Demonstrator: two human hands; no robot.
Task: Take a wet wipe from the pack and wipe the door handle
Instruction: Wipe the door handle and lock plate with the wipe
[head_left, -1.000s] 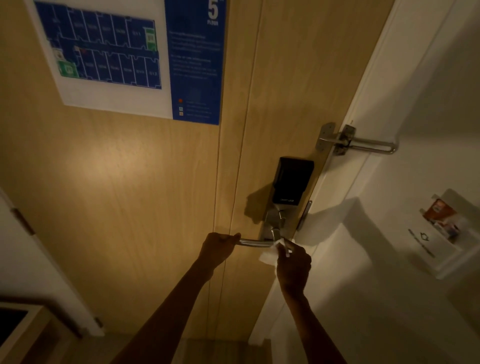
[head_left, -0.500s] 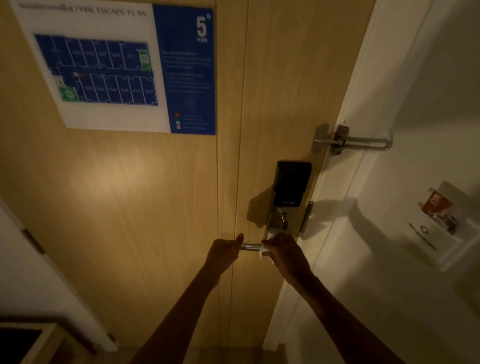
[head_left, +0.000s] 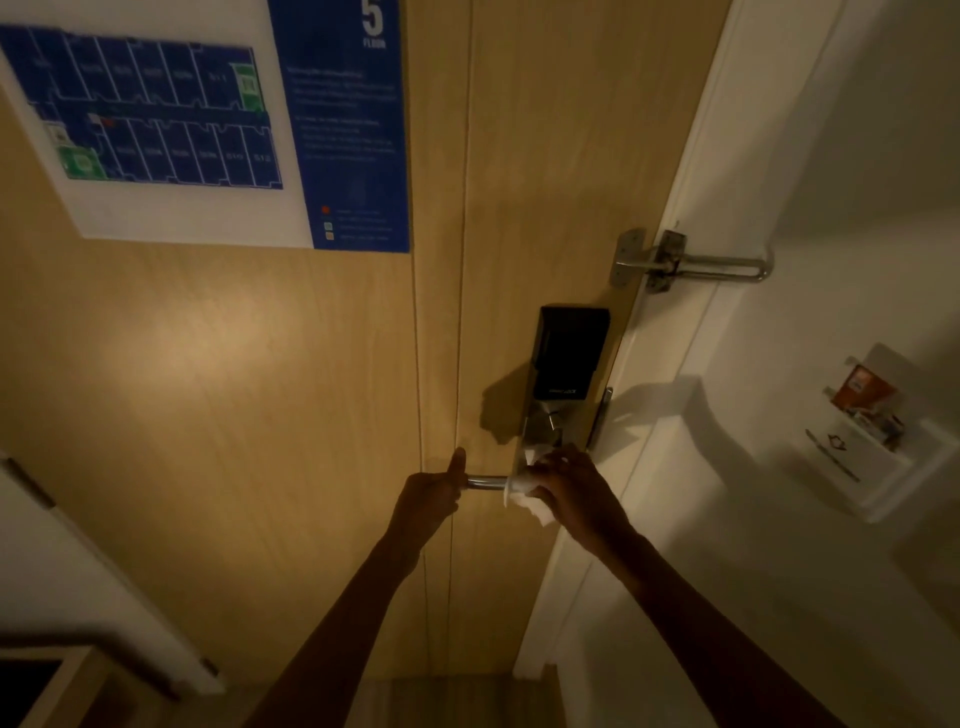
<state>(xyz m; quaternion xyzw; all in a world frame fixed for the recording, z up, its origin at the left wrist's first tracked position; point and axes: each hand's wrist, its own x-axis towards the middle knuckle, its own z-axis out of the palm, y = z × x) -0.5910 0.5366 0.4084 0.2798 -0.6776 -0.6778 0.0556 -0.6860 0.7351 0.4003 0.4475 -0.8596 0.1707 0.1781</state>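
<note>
A silver lever door handle (head_left: 485, 482) sticks out to the left from the lock plate on a light wooden door (head_left: 260, 389). My left hand (head_left: 428, 499) grips the free end of the lever, thumb up. My right hand (head_left: 574, 491) holds a white wet wipe (head_left: 522, 491) wrapped around the lever near its base; a corner of the wipe hangs below my fingers. The wipe pack is not in view.
A black electronic lock box (head_left: 569, 353) sits above the handle. A metal swing-bar guard (head_left: 691, 265) bridges door and white frame. A fire escape plan (head_left: 208, 124) hangs on the door. A white key-card holder (head_left: 878, 441) is on the right wall.
My right hand has gone from holding the wipe below the handle's base to closing it over the lever. The left hand stays on the lever's end.
</note>
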